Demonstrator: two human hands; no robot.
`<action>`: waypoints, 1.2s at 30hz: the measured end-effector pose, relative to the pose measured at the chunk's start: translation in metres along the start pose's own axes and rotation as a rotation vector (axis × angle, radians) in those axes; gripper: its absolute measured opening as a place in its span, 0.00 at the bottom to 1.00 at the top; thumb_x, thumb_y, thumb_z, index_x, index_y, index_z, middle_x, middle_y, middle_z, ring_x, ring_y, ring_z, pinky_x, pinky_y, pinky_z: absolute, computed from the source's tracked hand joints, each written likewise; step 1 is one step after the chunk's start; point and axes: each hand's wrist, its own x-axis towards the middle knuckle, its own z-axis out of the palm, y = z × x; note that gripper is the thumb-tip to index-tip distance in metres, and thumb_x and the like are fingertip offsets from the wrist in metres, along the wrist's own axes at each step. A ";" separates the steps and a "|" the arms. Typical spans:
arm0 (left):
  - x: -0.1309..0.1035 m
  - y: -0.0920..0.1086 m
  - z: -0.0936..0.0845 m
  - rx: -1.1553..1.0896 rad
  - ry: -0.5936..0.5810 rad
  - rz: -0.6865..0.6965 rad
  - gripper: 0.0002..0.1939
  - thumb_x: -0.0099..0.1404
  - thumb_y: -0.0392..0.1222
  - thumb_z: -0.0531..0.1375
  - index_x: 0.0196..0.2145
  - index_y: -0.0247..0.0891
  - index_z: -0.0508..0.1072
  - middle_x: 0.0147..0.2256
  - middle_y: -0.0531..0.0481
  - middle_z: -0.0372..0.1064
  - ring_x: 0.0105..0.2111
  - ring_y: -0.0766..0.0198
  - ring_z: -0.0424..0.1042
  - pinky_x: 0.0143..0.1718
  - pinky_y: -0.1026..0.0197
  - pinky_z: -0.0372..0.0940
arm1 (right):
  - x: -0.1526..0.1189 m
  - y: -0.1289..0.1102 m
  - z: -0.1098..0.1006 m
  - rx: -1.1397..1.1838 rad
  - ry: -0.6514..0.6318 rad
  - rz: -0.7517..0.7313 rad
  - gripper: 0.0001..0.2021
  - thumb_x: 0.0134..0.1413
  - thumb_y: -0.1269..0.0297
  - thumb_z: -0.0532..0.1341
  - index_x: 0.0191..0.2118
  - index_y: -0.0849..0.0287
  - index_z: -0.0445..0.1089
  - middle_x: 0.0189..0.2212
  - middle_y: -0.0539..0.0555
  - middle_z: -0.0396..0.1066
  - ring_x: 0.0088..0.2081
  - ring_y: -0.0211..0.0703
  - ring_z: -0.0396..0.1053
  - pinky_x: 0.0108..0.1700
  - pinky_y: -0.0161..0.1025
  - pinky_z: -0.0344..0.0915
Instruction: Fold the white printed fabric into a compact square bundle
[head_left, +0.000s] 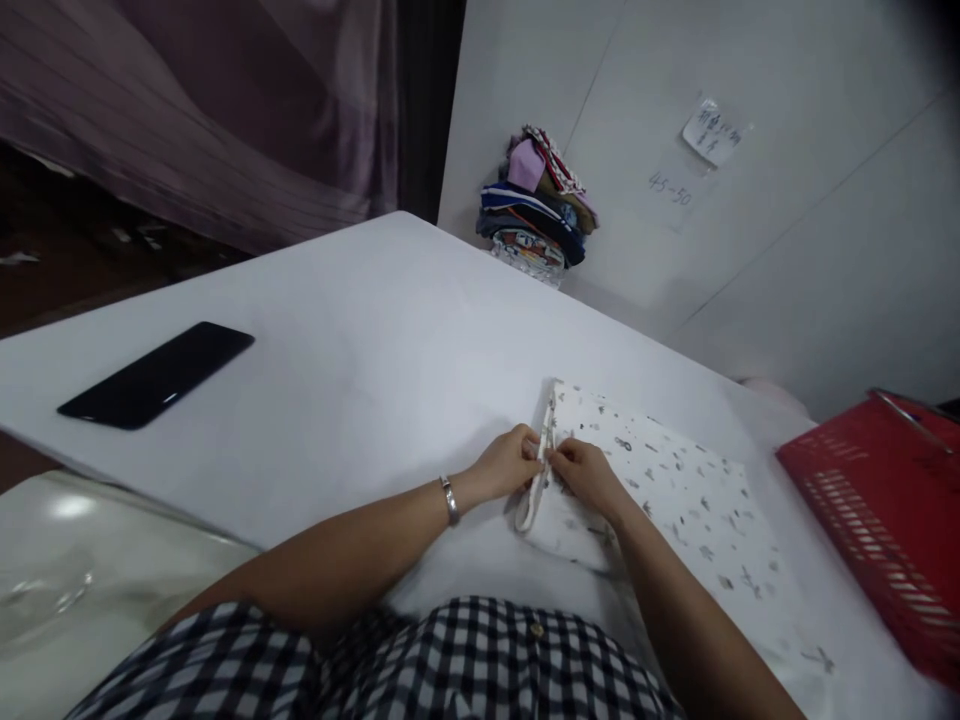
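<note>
A white cloth (675,490) with small printed figures lies folded on the right part of the white table. Its left edge is raised a little where both hands meet. My left hand (511,462), with a silver band at the wrist, is closed on that edge from the left side. From the right, my right hand (586,472) pinches the same edge, close to the left fingertips. The thumbs and fingers of both hands are pressed together on the fabric. Toward my body the cloth's near corner shows a rounded fold.
A black phone (157,376) lies on the table (360,350) at the left. A red plastic basket (877,510) stands at the right edge. Folded clothes (534,205) are stacked at the back by the wall, where a paper note (711,133) hangs. A pale glossy surface (67,560) is at lower left.
</note>
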 end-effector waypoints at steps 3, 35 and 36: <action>-0.003 0.002 0.000 0.105 0.062 0.069 0.10 0.52 0.38 0.57 0.35 0.38 0.64 0.28 0.55 0.66 0.22 0.71 0.64 0.22 0.67 0.60 | -0.003 0.001 0.002 0.202 -0.058 0.061 0.14 0.50 0.53 0.55 0.24 0.58 0.61 0.16 0.46 0.63 0.14 0.32 0.60 0.17 0.31 0.52; -0.008 0.007 0.003 0.170 0.069 0.159 0.12 0.56 0.42 0.52 0.22 0.35 0.72 0.19 0.55 0.64 0.21 0.70 0.60 0.22 0.67 0.52 | -0.005 -0.009 0.006 0.369 -0.099 0.184 0.10 0.47 0.57 0.57 0.26 0.59 0.62 0.10 0.45 0.63 0.13 0.33 0.60 0.15 0.28 0.53; -0.007 0.007 0.002 0.170 0.092 0.157 0.12 0.56 0.42 0.52 0.23 0.35 0.72 0.20 0.54 0.66 0.22 0.69 0.62 0.23 0.67 0.54 | -0.005 -0.009 0.005 0.376 -0.095 0.182 0.09 0.47 0.58 0.57 0.26 0.59 0.62 0.10 0.45 0.63 0.13 0.33 0.61 0.15 0.28 0.53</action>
